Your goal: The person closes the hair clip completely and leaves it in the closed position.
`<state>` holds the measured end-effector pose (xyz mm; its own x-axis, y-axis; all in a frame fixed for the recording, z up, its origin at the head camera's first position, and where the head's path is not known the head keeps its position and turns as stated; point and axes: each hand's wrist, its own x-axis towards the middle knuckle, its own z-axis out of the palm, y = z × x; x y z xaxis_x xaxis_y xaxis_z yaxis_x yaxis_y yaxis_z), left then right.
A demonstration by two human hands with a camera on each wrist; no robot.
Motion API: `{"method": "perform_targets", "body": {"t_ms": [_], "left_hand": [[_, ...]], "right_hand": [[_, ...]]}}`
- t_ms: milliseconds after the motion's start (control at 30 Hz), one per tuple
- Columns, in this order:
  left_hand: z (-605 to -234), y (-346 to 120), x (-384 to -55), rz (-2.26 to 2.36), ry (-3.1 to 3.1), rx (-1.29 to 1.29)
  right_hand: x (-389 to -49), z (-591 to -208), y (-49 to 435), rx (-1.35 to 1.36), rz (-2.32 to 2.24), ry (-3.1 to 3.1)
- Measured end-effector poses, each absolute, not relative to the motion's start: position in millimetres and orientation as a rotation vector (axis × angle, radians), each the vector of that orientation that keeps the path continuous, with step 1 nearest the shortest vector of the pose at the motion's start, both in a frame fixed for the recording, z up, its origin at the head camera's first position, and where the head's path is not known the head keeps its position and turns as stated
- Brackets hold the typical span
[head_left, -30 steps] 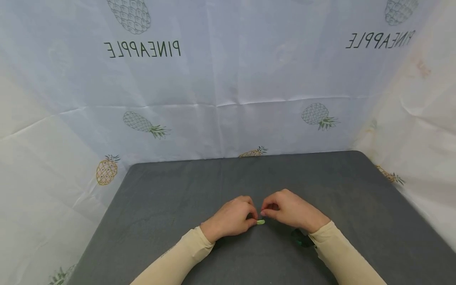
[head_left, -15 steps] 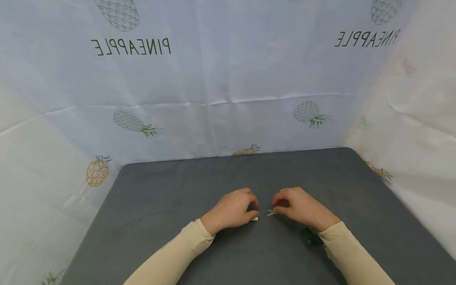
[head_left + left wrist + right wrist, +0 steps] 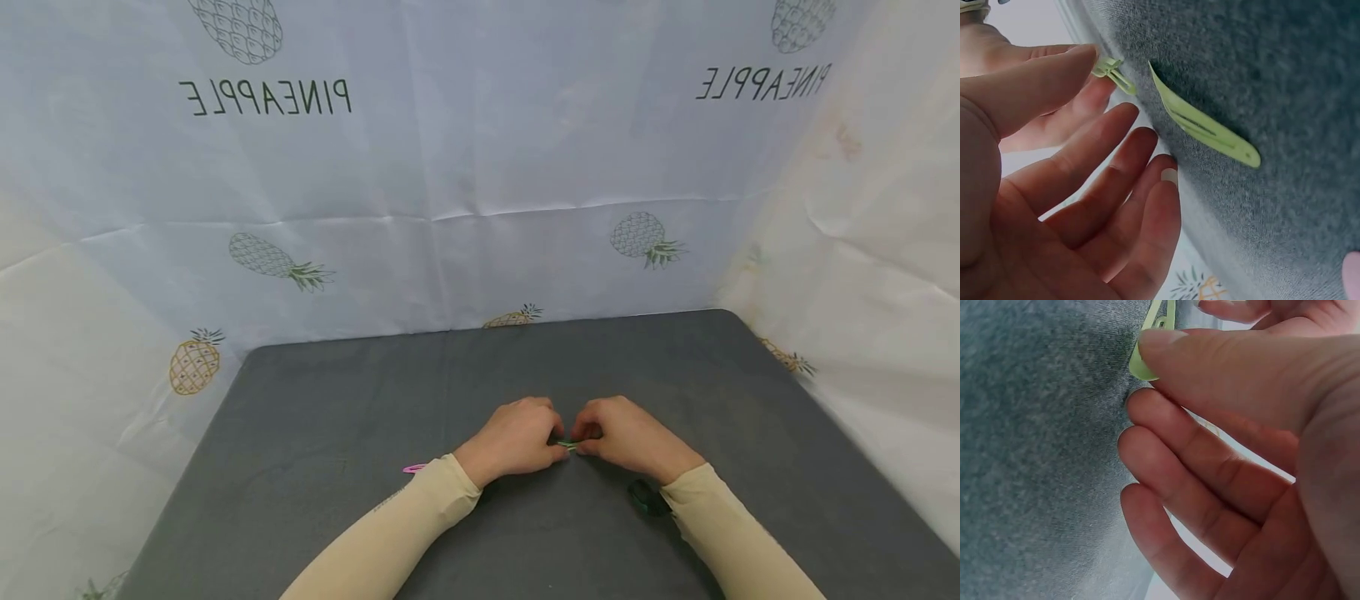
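A green snap hair clip (image 3: pixel 1142 365) is pinched at its rounded end by my right hand (image 3: pixel 630 437), thumb on top. Its narrow prongs (image 3: pixel 1124 82) stand apart in the left wrist view. My left hand (image 3: pixel 517 437) is close beside the clip, its thumb tip overlapping it in the left wrist view; the other fingers are loosely bent, apart from the thumb. Another green hair clip (image 3: pixel 1210 134) lies on the grey cloth near my left fingers, hidden by the hand in the head view.
A pink hair clip (image 3: pixel 415 468) lies left of my left sleeve, partly covered by it. A dark object (image 3: pixel 648 498) sits under my right wrist. The grey tabletop (image 3: pixel 360 392) ends at pineapple-print curtains (image 3: pixel 450 150) behind and at both sides.
My left hand has moved right, away from the green clip it was at, and up to the clip in my right hand. The pink clip has come into view behind the left sleeve.
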<state>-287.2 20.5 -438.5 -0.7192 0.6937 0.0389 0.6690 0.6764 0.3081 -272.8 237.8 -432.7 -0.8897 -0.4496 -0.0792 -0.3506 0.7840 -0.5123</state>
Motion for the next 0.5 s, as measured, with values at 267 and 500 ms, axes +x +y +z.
{"method": "perform_targets", "body": {"t_ms": [267, 500], "left_hand": [[-438.6, 17.8, -284.2, 0.484, 2.806, 1.118], [-437.4, 14.5, -282.5, 0.532, 2.807, 1.131]], "right_hand": [[-274.5, -432.8, 232.9, -0.629, -0.662, 2.808], [-275.2, -429.7, 231.0, -0.688, -0.639, 2.825]]}}
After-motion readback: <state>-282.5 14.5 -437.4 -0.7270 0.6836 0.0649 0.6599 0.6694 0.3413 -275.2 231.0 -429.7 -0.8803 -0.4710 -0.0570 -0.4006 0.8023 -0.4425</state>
